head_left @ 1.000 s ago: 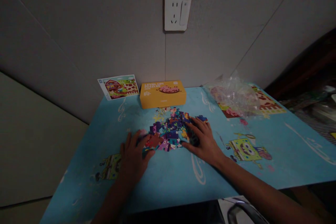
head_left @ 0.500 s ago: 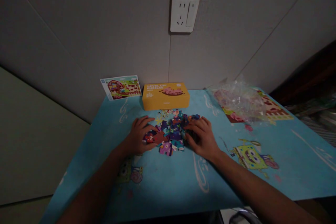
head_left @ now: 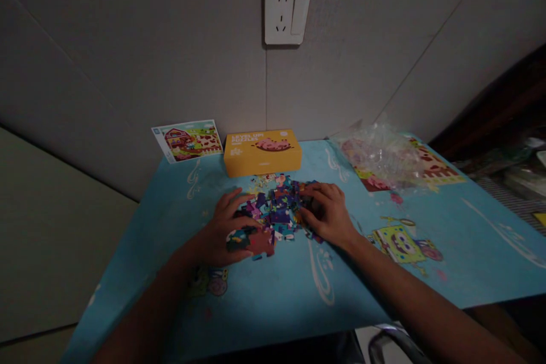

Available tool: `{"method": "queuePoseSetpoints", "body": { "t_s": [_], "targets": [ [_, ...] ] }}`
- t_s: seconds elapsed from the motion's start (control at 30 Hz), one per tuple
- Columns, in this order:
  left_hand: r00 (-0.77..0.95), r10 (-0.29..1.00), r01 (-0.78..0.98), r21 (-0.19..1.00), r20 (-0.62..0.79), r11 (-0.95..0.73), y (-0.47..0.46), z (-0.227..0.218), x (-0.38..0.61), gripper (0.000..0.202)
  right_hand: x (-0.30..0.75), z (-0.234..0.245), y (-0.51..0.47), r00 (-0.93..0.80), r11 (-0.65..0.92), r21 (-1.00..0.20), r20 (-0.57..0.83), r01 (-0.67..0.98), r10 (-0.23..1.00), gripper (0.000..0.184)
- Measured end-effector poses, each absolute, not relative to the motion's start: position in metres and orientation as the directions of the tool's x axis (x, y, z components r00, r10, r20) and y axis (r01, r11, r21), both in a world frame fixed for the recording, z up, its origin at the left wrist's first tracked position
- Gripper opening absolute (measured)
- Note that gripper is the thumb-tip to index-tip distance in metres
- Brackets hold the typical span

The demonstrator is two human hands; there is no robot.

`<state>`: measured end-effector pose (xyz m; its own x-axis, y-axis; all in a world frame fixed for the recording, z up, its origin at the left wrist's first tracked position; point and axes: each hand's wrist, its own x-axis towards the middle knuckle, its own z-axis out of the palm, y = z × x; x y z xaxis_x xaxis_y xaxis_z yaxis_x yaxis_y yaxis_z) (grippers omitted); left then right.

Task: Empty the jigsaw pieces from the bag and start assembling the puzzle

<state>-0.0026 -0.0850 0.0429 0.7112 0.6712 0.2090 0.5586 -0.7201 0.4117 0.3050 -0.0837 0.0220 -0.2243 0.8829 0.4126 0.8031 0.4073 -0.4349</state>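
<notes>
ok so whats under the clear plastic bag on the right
Under the clear plastic bag lies a colourful picture sheet with brown and red shapes, flat on the blue table. The part beneath the crumpled plastic is blurred.

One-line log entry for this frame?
left hand: flat on puzzle pieces | right hand: on pile's right edge | yellow puzzle box: behind pile | table: blue

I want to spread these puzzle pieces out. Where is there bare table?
Bare: the near strip of table below both hands, and the far-right stretch past the cartoon print. Crowded: the pile of pieces up to the yellow box, and the plastic bag corner.
</notes>
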Motion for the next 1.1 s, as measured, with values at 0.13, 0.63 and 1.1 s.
{"method": "queuePoseSetpoints", "body": {
  "t_s": [0.13,0.63,1.1],
  "targets": [
    [0.736,0.649,0.561,0.364,0.193,-0.744,-0.09,0.036,0.012,0.073,0.298,0.019,-0.089,-0.35,0.434,-0.307,0.292,0.847,0.89,0.084],
    [0.56,0.78,0.79,0.105,0.278,-0.605,-0.075,0.018,0.015,0.062,0.296,0.015,-0.087,-0.173,0.249,-0.308,0.255,0.918,0.951,0.083],
    [0.58,0.79,0.756,0.23,0.2,-0.613,-0.074,0.007,0.008,0.099,0.298,0.014,-0.086,-0.439,0.524,-0.592,0.296,0.613,0.848,0.078]
  ]
}}
